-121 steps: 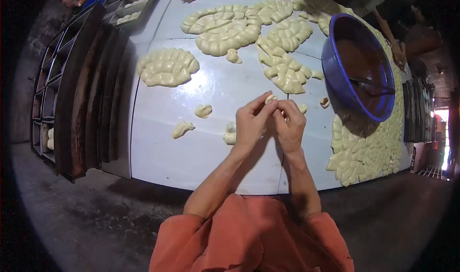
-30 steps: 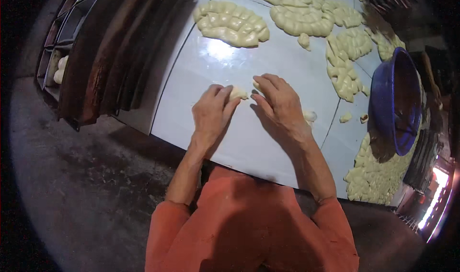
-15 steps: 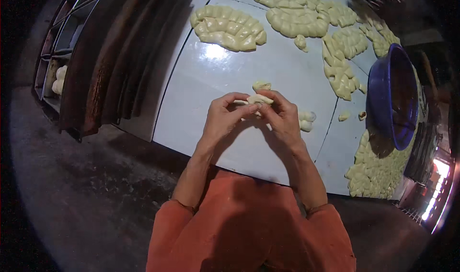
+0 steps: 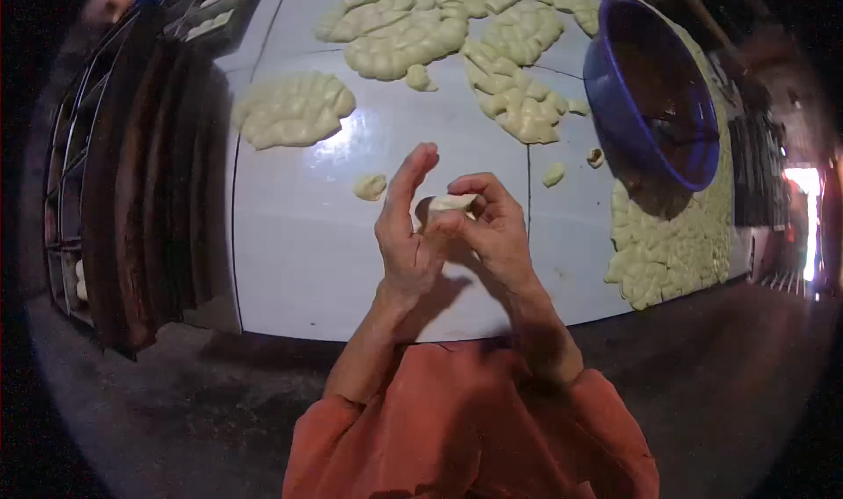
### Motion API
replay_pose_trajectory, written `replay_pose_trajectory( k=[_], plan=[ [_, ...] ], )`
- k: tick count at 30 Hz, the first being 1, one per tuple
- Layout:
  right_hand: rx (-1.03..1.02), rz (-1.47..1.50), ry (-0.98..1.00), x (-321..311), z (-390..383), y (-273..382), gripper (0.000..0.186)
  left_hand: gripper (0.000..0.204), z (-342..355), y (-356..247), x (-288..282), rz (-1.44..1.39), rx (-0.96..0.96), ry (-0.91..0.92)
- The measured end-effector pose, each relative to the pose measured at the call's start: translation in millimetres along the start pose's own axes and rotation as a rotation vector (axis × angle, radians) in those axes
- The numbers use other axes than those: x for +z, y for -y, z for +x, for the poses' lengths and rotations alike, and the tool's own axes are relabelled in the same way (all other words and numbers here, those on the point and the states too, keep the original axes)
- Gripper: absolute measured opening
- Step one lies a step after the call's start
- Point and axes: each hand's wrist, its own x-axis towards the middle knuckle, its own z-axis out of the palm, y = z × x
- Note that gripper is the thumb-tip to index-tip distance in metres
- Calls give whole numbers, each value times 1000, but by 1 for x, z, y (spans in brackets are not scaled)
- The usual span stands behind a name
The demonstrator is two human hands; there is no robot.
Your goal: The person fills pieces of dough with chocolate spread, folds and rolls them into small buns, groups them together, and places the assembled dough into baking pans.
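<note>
A small piece of pale yellow dough (image 4: 453, 203) is pinched between the thumb and fingers of my right hand (image 4: 493, 231). My left hand (image 4: 407, 231) stands just left of it, palm turned inward. Its fingers are stretched upward and apart from the dough, while its thumb is close to the piece. Beyond my left hand a loose dough lump (image 4: 370, 187) lies on the white table (image 4: 294, 253). The tabletop right under the dough is mostly hidden by my hands.
Scored dough slabs (image 4: 408, 47) cover the table's far side, and another dough sheet (image 4: 667, 257) lies at right. A purple basin (image 4: 606, 86) stands on the right. Small dough scraps (image 4: 553, 175) lie before it. Dark trays (image 4: 140, 191) stand along the left.
My left fingers have come off the dough and straightened, while my right hand keeps its pinch. The view has turned to the right, and the pair of white dough balls no longer shows.
</note>
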Motion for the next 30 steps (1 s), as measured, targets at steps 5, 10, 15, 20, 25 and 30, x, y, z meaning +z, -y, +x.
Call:
replay_pose_trajectory(
  k=[5,10,15,20,25,30],
  plan=[
    [62,517,-22,-44,-18,37,17,94,-28,8,105,-436,-113,-49],
    [-46,466,-135,-115,-9,69,13,99,-36,1,162,-549,-560,163],
    [-229,-344,-492,-248,34,140,22,54,-34,1,145,-551,-919,409],
    [20,-915,-296,-330,95,144,27,41,-11,-7,130,-342,-944,357],
    [231,-1384,111,-348,113,130,31,44,-17,6,119,-233,-898,469],
    [145,-1198,29,-322,96,157,30,41,-18,2,122,-282,-966,376]
  ],
)
